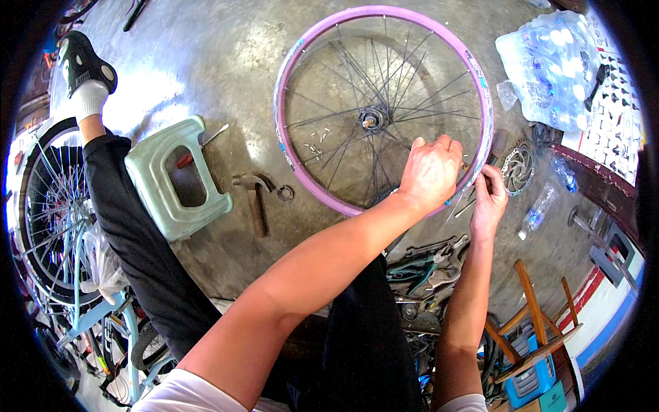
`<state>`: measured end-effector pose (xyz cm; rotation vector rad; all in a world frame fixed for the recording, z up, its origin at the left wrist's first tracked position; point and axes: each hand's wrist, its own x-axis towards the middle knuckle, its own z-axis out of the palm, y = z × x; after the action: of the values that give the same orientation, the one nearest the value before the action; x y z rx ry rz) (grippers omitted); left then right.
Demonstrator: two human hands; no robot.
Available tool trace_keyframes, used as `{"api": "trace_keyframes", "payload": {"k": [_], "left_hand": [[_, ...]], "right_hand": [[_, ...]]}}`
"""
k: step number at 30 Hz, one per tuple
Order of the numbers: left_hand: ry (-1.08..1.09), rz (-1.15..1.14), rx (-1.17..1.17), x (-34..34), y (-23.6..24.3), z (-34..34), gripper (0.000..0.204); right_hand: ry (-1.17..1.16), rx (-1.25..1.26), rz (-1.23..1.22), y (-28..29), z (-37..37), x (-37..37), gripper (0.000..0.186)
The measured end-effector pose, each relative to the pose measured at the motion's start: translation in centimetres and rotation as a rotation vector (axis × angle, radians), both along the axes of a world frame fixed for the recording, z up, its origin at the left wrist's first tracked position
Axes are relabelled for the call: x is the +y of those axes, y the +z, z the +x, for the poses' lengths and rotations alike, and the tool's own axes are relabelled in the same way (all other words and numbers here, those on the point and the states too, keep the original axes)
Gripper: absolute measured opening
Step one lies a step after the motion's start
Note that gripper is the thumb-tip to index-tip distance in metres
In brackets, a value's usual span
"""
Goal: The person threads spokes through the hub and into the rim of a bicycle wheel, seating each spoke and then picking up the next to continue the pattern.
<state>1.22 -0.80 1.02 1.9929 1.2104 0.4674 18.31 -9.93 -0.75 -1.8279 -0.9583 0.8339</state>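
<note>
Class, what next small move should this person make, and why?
Thin dark metal spokes fan unevenly inside the round pink-purple rim, with the bare left hand at its inner edge and the bare right hand at its outer edge, so the right might steady it while the left guides a nearby spoke.

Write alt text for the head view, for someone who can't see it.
A person's left hand and right hand are at the lower-right edge of a purple bicycle wheel. Around it: a hammer, pale-green stool, hand tools, bottles.
</note>
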Motion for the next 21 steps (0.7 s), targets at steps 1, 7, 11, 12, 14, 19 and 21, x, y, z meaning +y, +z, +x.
{"api": "trace_keyframes", "payload": {"k": [1, 7, 11, 12, 14, 19, 21], "left_hand": [[0.003, -0.001, -0.004, -0.01, -0.02, -0.01, 0.017], [0.008, 0.008, -0.007, -0.05, -0.13, 0.04, 0.016], [0.004, 0.009, -0.007, -0.03, -0.06, -0.05, 0.016], [0.002, 0.01, -0.009, -0.01, -0.02, -0.07, 0.016], [0.004, 0.007, -0.005, -0.04, -0.05, -0.05, 0.016], [0.016, 0.006, -0.014, -0.16, -0.09, -0.04, 0.016], [0.02, 0.011, -0.016, -0.19, -0.19, -0.01, 0.016]], "right_hand": [[0.003, 0.003, 0.007, -0.03, -0.01, 0.0, 0.01], [-0.026, 0.02, -0.002, -0.22, -0.06, -0.15, 0.011], [-0.032, 0.003, 0.009, -0.24, -0.15, -0.16, 0.01], [-0.034, -0.002, 0.015, -0.29, -0.13, -0.18, 0.01], [-0.048, 0.004, 0.016, -0.38, -0.23, -0.21, 0.009], [-0.052, 0.011, 0.013, -0.8, -0.05, -0.38, 0.008], [-0.066, 0.019, 0.027, -0.97, -0.16, -0.43, 0.008]]}}
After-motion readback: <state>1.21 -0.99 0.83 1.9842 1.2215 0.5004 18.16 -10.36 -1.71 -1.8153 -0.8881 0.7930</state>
